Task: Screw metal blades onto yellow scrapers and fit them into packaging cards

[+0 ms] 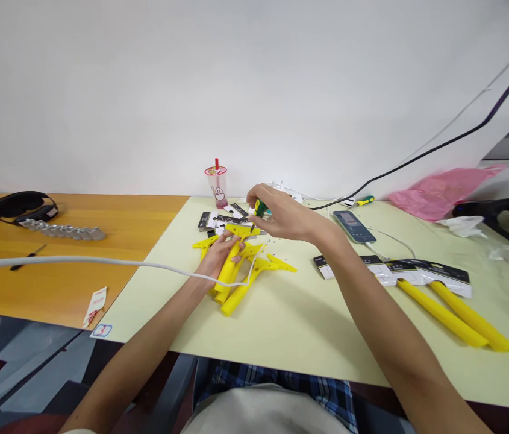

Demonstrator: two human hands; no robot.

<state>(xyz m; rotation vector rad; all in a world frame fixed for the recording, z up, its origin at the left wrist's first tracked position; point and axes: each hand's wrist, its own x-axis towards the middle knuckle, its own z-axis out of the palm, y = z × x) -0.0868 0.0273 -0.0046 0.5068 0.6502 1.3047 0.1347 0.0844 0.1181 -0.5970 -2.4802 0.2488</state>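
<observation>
My left hand (212,259) is closed around a yellow squeegee handle (229,266), its wide T-shaped head pointing away from me. Above that head, my right hand (285,214) grips a screwdriver (261,208) with a green and yellow handle. The screwdriver points down at the head, though whether its tip sits in a screw is too small to tell. More yellow squeegee handles (240,296) lie beneath and beside my left hand on the pale tabletop (299,331). Small dark specks, perhaps screws, are scattered near the heads.
Black and white packaging cards (209,220) lie behind my hands. A cup with a red straw (217,187) stands near the wall. To the right are a phone (354,226), packaged yellow handles (444,313), another screwdriver (365,200) and a pink bag (439,193). A white cable (146,263) crosses in front.
</observation>
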